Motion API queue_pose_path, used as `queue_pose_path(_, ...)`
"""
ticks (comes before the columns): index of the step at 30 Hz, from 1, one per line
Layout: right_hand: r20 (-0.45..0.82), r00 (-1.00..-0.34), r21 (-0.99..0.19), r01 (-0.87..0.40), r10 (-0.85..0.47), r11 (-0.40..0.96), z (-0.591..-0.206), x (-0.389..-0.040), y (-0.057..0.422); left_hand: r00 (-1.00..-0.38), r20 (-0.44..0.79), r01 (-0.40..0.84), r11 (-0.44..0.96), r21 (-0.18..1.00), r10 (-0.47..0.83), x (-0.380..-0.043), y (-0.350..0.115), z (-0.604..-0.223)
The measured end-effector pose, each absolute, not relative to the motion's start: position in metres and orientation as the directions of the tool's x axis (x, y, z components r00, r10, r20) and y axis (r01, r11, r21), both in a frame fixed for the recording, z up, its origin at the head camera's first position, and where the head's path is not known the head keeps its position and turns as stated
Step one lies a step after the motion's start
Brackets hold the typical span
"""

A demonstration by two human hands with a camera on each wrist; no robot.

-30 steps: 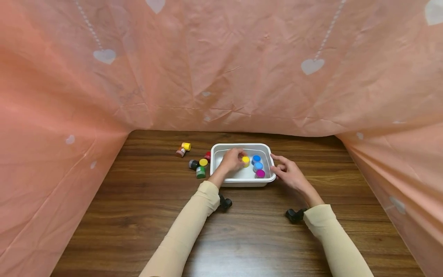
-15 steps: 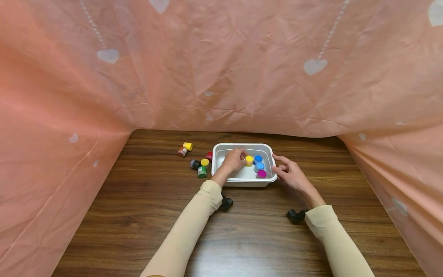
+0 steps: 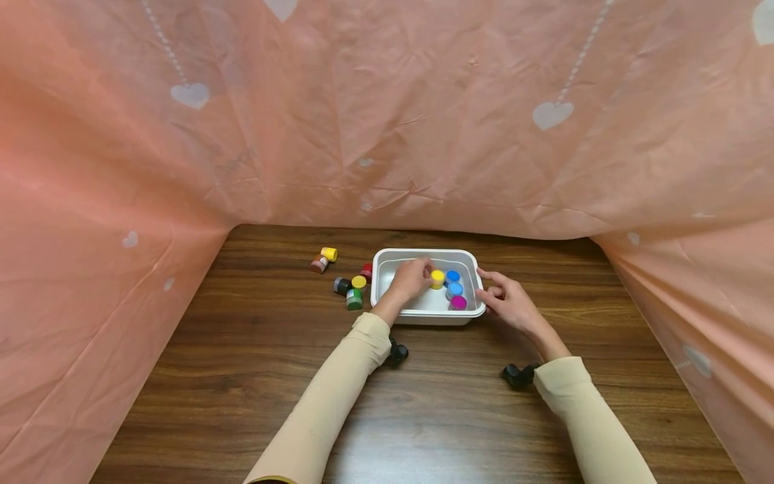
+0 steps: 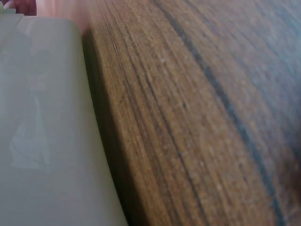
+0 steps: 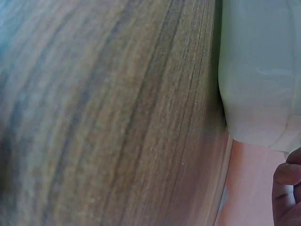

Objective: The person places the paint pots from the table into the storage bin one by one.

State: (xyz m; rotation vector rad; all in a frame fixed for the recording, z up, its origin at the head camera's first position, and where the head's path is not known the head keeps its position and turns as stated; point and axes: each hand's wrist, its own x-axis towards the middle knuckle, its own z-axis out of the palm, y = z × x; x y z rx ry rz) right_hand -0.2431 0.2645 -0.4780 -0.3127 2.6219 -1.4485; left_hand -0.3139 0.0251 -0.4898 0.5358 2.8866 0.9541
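A white tray (image 3: 423, 320) stands on the table. My left hand (image 3: 411, 279) reaches inside it and holds a small yellow-lidded paint jar (image 3: 437, 279) at the fingertips; the exact finger contact is too small to see fully. Right of that jar, a blue paint jar (image 3: 452, 277), a light blue paint jar (image 3: 455, 290) and a magenta paint jar (image 3: 457, 303) form a column. My right hand (image 3: 510, 302) holds the tray's right rim with thumb and index finger. In the right wrist view its curled fingers (image 5: 288, 174) show beside the tray corner.
Left of the tray lie a red jar (image 3: 366, 270), a yellow-lidded jar (image 3: 359, 282), a black jar (image 3: 342, 286) and a green jar (image 3: 354, 299). Farther left are a brown jar (image 3: 319, 263) and a yellow jar (image 3: 329, 254). Pink curtains (image 3: 387, 134) surround the wooden table (image 3: 447, 417).
The yellow-lidded jar in the tray has shifted slightly right, closer to the blue jars, along with my left hand. My right hand stays at the tray rim. The head view has shifted a little.
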Motion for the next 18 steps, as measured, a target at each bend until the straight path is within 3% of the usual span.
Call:
queue_pose_path(10,-0.013,-0.971,-0.828,-0.123,-0.239,0.548,-0.4762,-0.2418,0.2637,-0.939,0.051,0.305,0.754,0.582,0.341,-0.3133,0.0246,-0.4891)
queue_pose_path(18,-0.013,-0.971,-0.812,-0.129,-0.239,0.569,-0.4754,-0.2421,0.2635,-0.925,0.118,0.371,0.786,0.494,0.362,-0.3079,0.0253,-0.4862)
